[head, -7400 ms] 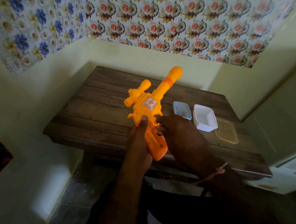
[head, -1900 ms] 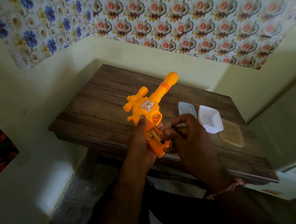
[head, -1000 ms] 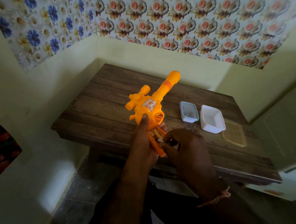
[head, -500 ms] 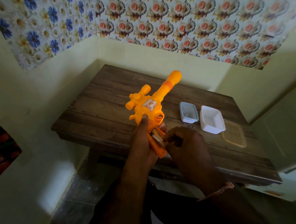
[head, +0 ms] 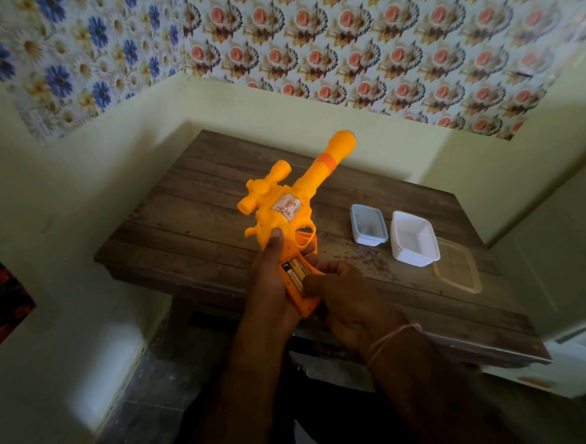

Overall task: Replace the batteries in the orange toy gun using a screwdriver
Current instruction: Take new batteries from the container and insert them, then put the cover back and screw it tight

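Observation:
I hold the orange toy gun (head: 286, 212) above the near edge of a wooden table (head: 196, 227), barrel pointing up and away. My left hand (head: 272, 291) grips its handle from the left, thumb on the body. The handle's battery compartment is open, and batteries (head: 296, 273) lie inside it. My right hand (head: 344, 297) is at the handle's right side, fingers curled, thumb pressing on the lower end of the batteries. No screwdriver and no compartment cover are visible.
On the table's right half sit a small clear box (head: 368, 228), a white tub (head: 413, 242) and a clear lid (head: 456, 275) lying flat. Walls close the table in at the back and left. A white cabinet (head: 568, 369) stands at the lower right.
My right hand carried a small battery to the open handle and came down on it; its thumb now presses on the batteries in the compartment. The gun has barely moved.

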